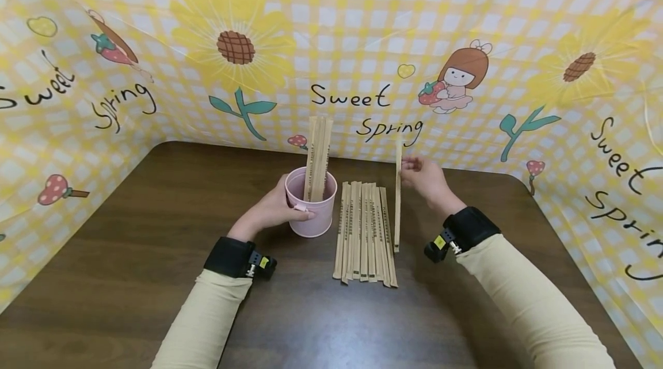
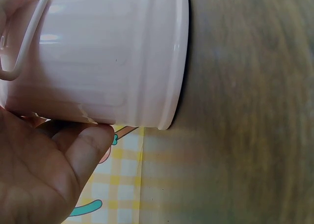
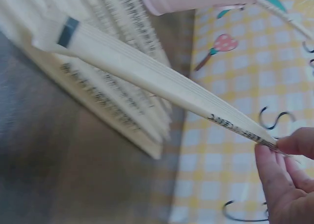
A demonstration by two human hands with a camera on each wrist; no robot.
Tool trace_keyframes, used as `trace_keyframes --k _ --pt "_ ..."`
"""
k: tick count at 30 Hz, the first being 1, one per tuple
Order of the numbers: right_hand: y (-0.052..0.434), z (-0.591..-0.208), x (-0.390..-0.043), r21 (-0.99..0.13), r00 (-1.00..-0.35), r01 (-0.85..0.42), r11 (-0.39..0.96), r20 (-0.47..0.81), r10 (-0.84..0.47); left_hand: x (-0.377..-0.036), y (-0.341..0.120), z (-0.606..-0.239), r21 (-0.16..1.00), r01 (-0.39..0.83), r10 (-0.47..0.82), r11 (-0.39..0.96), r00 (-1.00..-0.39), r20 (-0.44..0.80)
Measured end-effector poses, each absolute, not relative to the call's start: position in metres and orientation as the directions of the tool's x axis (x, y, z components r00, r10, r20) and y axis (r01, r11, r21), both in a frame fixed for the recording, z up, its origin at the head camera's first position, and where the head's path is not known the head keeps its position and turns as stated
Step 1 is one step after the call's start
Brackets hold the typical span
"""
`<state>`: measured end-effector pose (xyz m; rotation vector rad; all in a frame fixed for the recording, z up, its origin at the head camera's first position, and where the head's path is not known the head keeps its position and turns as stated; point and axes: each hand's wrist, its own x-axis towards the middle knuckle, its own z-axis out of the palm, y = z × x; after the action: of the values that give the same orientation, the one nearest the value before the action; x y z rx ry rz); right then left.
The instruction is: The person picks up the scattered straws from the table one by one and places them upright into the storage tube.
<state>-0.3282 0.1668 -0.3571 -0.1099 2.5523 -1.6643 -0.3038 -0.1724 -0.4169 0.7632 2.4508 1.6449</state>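
Observation:
My left hand holds a small pink bucket by its side, the thumb across the front near the handle. In the left wrist view the bucket fills the upper left, fingers curved against its wall. Several paper-wrapped chopsticks stand upright in it. Off to the right, my right hand pinches one paper-wrapped chopsticks packet near its upper end, held steeply upright. The right wrist view shows thumb and fingertips on the end of that packet.
A row of paper-wrapped chopsticks packets lies side by side on the brown table, between the bucket and my right hand. A yellow checked cloth rises along the table's back and sides.

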Motion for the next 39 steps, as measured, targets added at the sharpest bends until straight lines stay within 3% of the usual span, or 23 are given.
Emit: trace_keyframes --k 9,22,32,39 --pt "0.153 -0.301 -0.329 -0.942 -0.987 -0.162 0.293 0.150 -0.065 -0.298 -0.175 -0.416 0.883 0.295 0.413 0.365 -0.902 0.130" --pt "0.108 -0.222 -0.320 -0.887 -0.906 -0.417 0.201 0.422 -0.019 -0.305 -0.174 -0.418 0.881 0.377 0.462 0.287 -0.860 0.218" --pt "0.071 -0.225 -0.314 -0.872 -0.877 -0.480 0.098 0.479 -0.039 -0.304 -0.174 -0.418 0.889 0.349 0.449 0.296 -0.873 0.193" --pt "0.058 -0.251 -0.316 -0.872 -0.886 -0.464 0.159 0.455 -0.090 -0.307 -0.174 -0.420 0.886 0.377 0.470 0.268 -0.854 0.222"
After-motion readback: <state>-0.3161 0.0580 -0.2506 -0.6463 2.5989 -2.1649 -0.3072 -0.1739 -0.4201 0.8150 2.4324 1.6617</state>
